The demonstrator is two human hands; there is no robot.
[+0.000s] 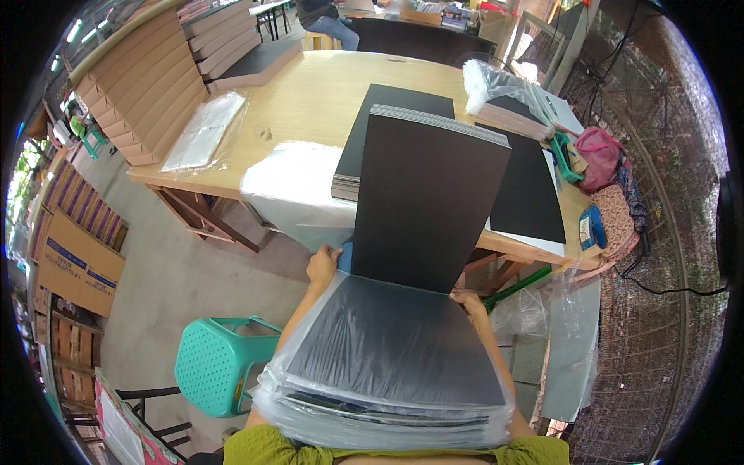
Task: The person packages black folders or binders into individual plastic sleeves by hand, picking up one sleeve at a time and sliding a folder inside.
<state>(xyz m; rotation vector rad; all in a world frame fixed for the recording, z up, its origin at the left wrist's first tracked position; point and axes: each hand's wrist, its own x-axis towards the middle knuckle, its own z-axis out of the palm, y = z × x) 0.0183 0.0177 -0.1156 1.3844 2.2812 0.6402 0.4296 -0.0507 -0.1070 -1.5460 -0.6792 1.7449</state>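
A large black-covered book [426, 198] with a wire-like binding along its far edge leans up from my lap against the table edge. Its near end meets the mouth of a clear plastic bag [391, 341], which lies over a dark surface on a thick pile of plastic-wrapped pads [387, 422] on my lap. At the mouth's left corner, my left hand [323, 263] is closed with the fingers pinched on the bag's edge. My right hand [468, 304] pinches the opposite corner, close to the book's lower right edge. Both forearms run along the pile's sides.
On the wooden table [310, 93] are stacked black books [353, 167], loose plastic bags [291, 174], a black sheet [527, 182], a wrapped stack [508, 97] and pink pouches [598, 159]. Tall brown stacks [143, 97] stand at left. A green stool [221, 364] is left of me.
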